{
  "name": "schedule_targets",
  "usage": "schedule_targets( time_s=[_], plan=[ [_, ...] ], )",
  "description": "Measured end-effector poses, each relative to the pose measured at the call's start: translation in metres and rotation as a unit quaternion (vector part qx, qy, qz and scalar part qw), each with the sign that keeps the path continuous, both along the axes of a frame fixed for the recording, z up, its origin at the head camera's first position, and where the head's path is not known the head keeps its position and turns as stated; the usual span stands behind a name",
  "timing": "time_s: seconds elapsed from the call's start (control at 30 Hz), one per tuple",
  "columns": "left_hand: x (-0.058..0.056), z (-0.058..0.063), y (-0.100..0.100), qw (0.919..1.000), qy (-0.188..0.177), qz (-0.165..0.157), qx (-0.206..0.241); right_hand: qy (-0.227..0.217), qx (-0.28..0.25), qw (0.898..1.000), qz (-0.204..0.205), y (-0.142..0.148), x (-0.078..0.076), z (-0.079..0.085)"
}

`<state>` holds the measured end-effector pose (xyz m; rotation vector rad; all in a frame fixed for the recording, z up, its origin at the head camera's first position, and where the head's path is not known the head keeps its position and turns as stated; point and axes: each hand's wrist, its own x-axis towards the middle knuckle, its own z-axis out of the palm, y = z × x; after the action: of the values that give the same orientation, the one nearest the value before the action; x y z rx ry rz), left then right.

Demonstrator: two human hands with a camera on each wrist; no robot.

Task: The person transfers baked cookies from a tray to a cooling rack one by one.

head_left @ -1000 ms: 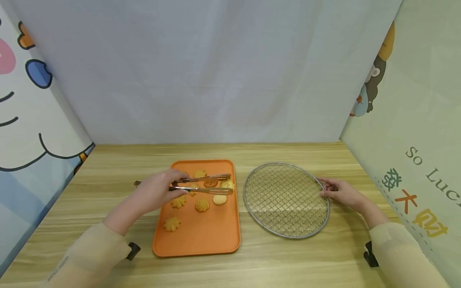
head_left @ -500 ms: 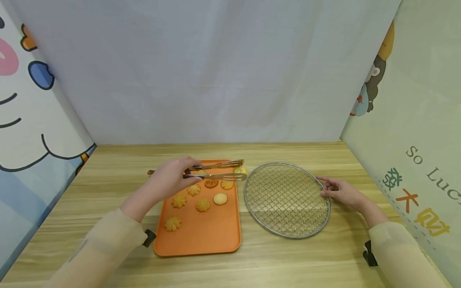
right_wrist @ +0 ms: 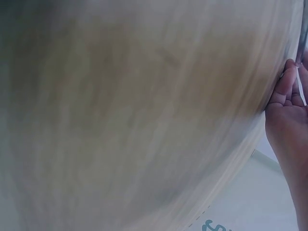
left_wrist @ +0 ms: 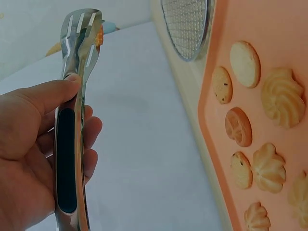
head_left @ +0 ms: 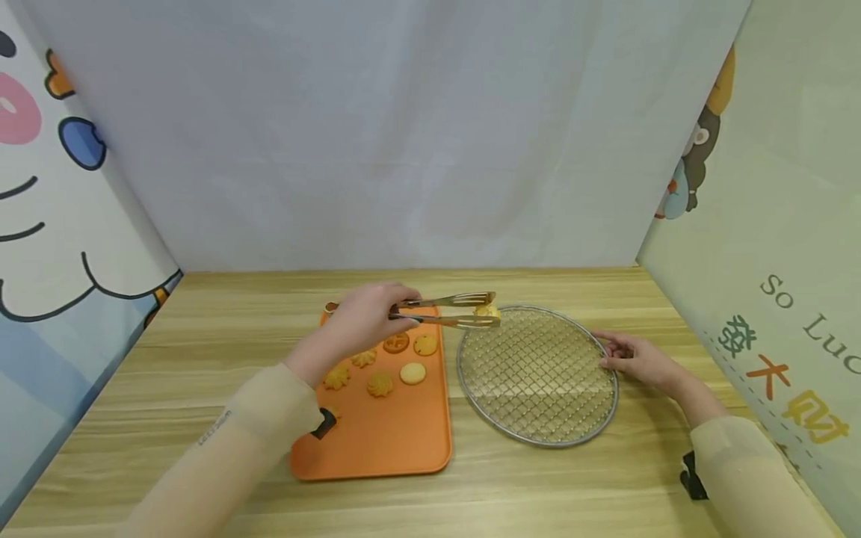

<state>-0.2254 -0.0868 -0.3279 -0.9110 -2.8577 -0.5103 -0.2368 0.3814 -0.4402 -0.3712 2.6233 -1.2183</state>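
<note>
My left hand (head_left: 366, 321) grips metal tongs (head_left: 464, 322) with dark handle inlays, thumb on one side and fingers on the other. Between the slotted tips sits a yellow cookie (head_left: 486, 311), overlapping the upper left rim of a round wire rack (head_left: 538, 373) in the head view. In the left wrist view the tongs (left_wrist: 67, 159) point upward, and only a sliver of the held cookie (left_wrist: 99, 36) shows behind the tips. At the rack's right side, my right hand (head_left: 635, 360) pinches its metal rim between thumb and fingers.
An orange tray (head_left: 377, 448) lies left of the rack, bearing several cookies: a plain round one (head_left: 413, 373), a swirled one (head_left: 380, 384), a brown one (head_left: 396, 342). My left forearm covers part of it. A pale curtain (head_left: 403, 149) closes off the table's back.
My left hand has carried the tongs and the cookie rightward and up from over the tray to the rack's left rim. My right hand keeps its place on the rack's rim.
</note>
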Motion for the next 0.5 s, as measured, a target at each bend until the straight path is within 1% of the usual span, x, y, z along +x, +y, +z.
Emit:
schedule_targets(
  time_s=[0.07, 0.23, 0.37, 0.5],
  plan=[
    [-0.005, -0.002, 0.006, 1.0000, 0.004, -0.004, -0.003, 0.000, 0.000, 1.000, -0.001, 0.001, 0.000, -0.001],
    [-0.017, -0.008, 0.022, 1.0000, -0.009, 0.000, 0.000, -0.002, -0.003, 1.000, 0.002, 0.002, -0.001, -0.002],
    [-0.028, -0.015, 0.034, 0.9998, -0.016, 0.006, 0.003, -0.003, 0.000, 1.000, 0.001, 0.002, 0.000, -0.002],
    [-0.037, -0.022, 0.045, 0.9997, -0.023, 0.002, 0.009, 0.001, 0.007, 1.000, -0.003, 0.002, -0.001, -0.003]
  ],
)
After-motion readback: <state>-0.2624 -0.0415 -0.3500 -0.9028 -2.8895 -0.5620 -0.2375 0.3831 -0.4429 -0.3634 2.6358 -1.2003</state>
